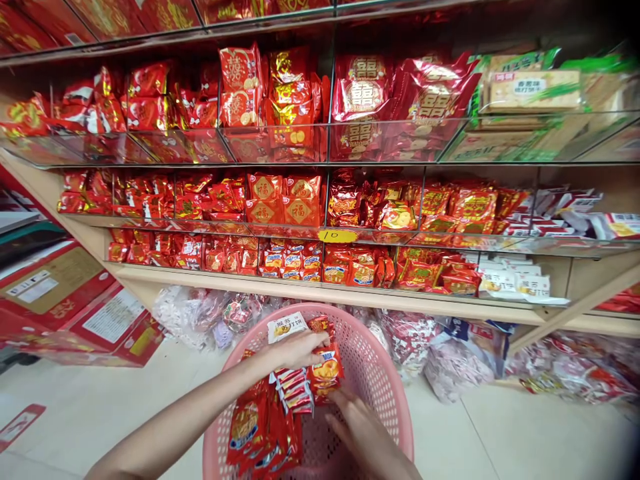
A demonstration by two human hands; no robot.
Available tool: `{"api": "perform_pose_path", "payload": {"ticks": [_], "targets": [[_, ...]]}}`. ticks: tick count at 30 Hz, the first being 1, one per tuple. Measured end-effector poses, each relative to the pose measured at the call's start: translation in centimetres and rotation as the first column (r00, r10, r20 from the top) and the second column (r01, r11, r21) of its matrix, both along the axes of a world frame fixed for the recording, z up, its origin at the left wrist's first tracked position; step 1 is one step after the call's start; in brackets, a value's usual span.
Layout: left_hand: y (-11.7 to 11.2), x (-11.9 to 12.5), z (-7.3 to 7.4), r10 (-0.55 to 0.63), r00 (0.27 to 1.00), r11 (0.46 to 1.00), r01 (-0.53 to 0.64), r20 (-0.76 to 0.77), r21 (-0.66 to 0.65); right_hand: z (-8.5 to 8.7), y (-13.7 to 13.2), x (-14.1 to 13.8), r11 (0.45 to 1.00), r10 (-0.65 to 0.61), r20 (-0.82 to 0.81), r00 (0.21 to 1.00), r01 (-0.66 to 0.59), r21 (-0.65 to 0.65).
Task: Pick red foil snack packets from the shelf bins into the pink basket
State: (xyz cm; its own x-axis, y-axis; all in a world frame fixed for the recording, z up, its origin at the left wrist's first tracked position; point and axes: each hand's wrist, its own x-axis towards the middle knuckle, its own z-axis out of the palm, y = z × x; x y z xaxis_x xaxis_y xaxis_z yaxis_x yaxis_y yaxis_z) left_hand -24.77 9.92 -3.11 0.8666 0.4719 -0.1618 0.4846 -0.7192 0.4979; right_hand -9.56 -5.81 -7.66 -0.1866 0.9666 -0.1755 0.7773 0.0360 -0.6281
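A pink plastic basket (373,353) stands on the floor in front of me, packed with small red snack packets (260,427). My left hand (295,348) reaches into it and grips a bunch of red and orange snack packets (326,370) from above, fingers closed on them. My right hand (357,427) is inside the basket just below that bunch, fingers curled down among the packets; what it holds, if anything, is hidden. A white packet (286,327) stands behind my left hand.
Wooden shelves with clear dividers (327,200) hold rows of red snack packets, and green and white boxes at the right. A yellow price tag (337,235) reads 10. Bags of wrapped sweets (450,360) lie under the lowest shelf. Red cartons (75,300) are stacked at the left.
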Motion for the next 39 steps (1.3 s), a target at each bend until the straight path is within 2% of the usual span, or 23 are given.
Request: {"api": "perform_pose_path", "payload": {"ticks": [4,12,15,20,25,28,30,32,34,37,39], "targets": [[-0.4,0.0,-0.6,-0.006,1.0,0.993,0.008,-0.017,0.114,-0.5,0.2,0.0,1.0,-0.003,-0.002,1.0,0.003,-0.026],[-1.9,-0.4,-1.8,0.089,0.996,0.958,-0.089,0.013,0.273,-0.9,0.4,-0.1,0.999,0.003,-0.037,0.999,-0.005,-0.048],[-2.7,-0.2,-1.6,0.066,0.998,0.943,-0.07,0.022,0.326,-1.1,0.6,-0.2,0.998,0.023,-0.028,0.999,-0.024,-0.05],[-3.6,0.0,-1.0,0.008,0.999,0.944,0.009,-0.05,0.331,-1.5,0.8,-0.4,0.998,0.037,-0.002,0.999,-0.037,-0.049],[-3.3,-0.3,-0.3,-0.03,0.998,0.947,0.044,-0.046,0.319,-1.4,0.5,-0.3,0.997,0.047,0.022,0.999,-0.046,-0.06],[-0.9,-0.2,1.1,0.031,0.996,0.951,-0.056,0.085,0.303,-1.6,0.4,-0.2,0.997,0.044,0.013,0.999,-0.043,-0.056],[2.0,0.2,2.4,0.163,0.963,0.916,-0.229,0.216,0.329,-1.8,0.4,0.0,0.998,0.048,-0.018,0.999,-0.048,-0.034],[5.8,1.0,3.7,0.318,0.887,0.838,-0.428,0.334,0.339,-2.1,0.5,0.1,0.998,0.053,-0.053,0.997,-0.054,-0.021],[9.6,2.2,4.6,0.473,0.789,0.725,-0.601,0.392,0.336,-2.5,0.7,0.3,0.997,0.063,-0.063,0.996,-0.066,-0.036],[14.0,4.6,5.1,0.592,0.682,0.609,-0.728,0.43,0.316,-3.4,0.9,0.3,0.996,0.058,-0.041,0.998,-0.061,-0.073],[15.8,6.1,4.9,0.649,0.624,0.549,-0.78,0.436,0.298,-4.3,0.9,0.2,0.996,0.036,-0.028,0.999,-0.039,-0.08]]}}
